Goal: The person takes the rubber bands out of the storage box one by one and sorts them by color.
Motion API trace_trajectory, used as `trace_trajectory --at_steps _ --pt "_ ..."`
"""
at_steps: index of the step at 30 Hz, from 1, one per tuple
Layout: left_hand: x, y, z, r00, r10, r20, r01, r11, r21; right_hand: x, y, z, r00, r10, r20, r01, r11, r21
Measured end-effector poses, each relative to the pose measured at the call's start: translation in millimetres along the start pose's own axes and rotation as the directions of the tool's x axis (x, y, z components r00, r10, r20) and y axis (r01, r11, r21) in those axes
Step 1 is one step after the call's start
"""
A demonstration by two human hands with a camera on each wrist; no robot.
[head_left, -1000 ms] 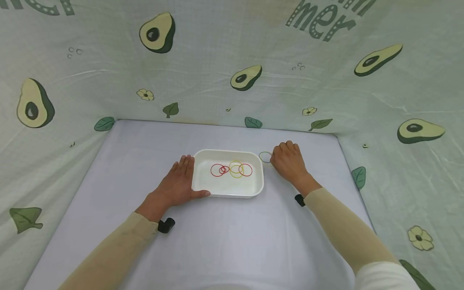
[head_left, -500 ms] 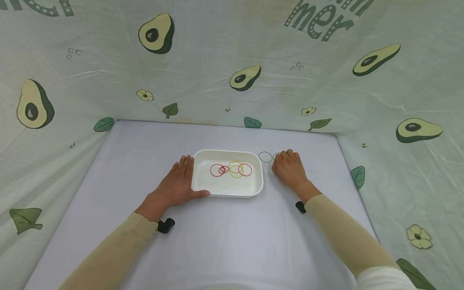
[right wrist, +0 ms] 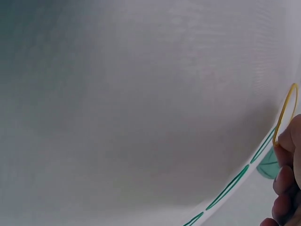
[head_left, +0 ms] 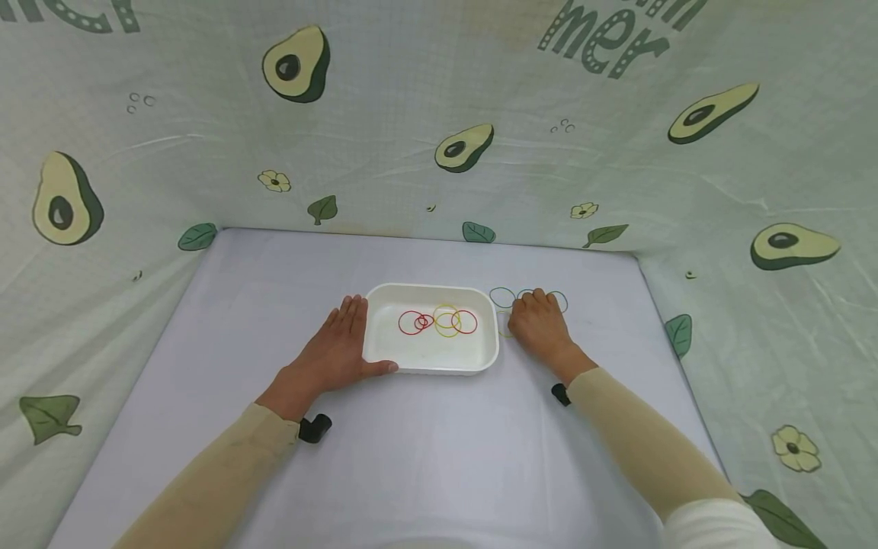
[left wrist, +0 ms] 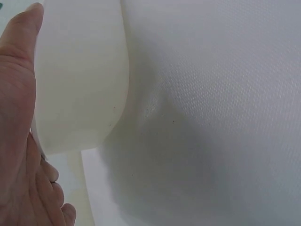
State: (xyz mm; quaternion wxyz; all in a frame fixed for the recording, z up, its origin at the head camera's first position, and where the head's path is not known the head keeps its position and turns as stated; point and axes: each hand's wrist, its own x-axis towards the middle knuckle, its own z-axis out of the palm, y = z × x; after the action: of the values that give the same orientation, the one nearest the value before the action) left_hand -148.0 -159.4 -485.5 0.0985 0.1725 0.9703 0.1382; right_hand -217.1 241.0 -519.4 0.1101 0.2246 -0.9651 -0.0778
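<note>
In the head view, a white tray (head_left: pixel 411 355) holds several red rubber bands (head_left: pixel 399 323) and yellow rubber bands (head_left: pixel 435 326). My left hand (head_left: pixel 332 351) rests against the tray's left end, fingers straight, with the thumb along its near edge. The left wrist view shows the tray wall (left wrist: pixel 82 84) against that palm. Right of the tray, my right hand (head_left: pixel 542 326) pinches a yellow rubber band (right wrist: pixel 281 120) between thumb and fingertip, its other fingers curled. Green rubber bands (head_left: pixel 503 308) lie in a row on the table just beyond this hand, which partly covers them.
A white cloth covers the table (head_left: pixel 425 457). Behind it and along both sides hangs a pale green curtain (head_left: pixel 384 114) with avocado and leaf prints. Each wrist carries a small black camera (head_left: pixel 315 428).
My right hand has shifted slightly left and nearer, uncovering more of the green rubber bands. A yellow rubber band now shows by its fingertips. The left hand and tray have stayed still.
</note>
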Motion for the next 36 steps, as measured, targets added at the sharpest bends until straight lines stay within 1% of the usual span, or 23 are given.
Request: trace_trajectory --at_steps 12,20,23,27,30,33,36 --pt "0.0 -0.5 1.3 1.000 0.003 0.002 -0.003 1.000 0.001 5 -1 1 0.999 0.017 0.040 -0.015 0.999 -0.048" --pt "-0.6 -0.1 1.0 1.000 0.003 -0.003 -0.003 1.000 -0.009 5 -1 1 0.999 0.035 0.037 -0.034 0.999 -0.031" --pt "-0.8 0.0 1.2 1.000 0.000 -0.002 0.000 1.000 -0.010 5 1 -1 0.999 0.041 0.022 -0.040 0.999 -0.028" --pt "-0.4 -0.5 2.3 1.000 -0.001 -0.004 0.001 1.000 -0.012 6 4 -2 0.999 0.051 -0.017 -0.052 0.998 -0.020" --pt "0.4 -1.2 3.1 1.000 -0.003 0.001 0.003 1.000 -0.018 6 5 -4 0.998 0.058 -0.027 -0.058 0.998 -0.012" --pt "1.0 -1.7 3.7 1.000 -0.003 0.007 0.003 1.000 -0.021 7 6 -7 0.997 0.054 -0.047 -0.054 0.999 0.004" --pt "0.9 -1.9 4.0 1.000 0.003 0.003 -0.003 1.000 -0.027 12 7 -11 0.994 0.041 -0.101 -0.039 0.999 0.024"
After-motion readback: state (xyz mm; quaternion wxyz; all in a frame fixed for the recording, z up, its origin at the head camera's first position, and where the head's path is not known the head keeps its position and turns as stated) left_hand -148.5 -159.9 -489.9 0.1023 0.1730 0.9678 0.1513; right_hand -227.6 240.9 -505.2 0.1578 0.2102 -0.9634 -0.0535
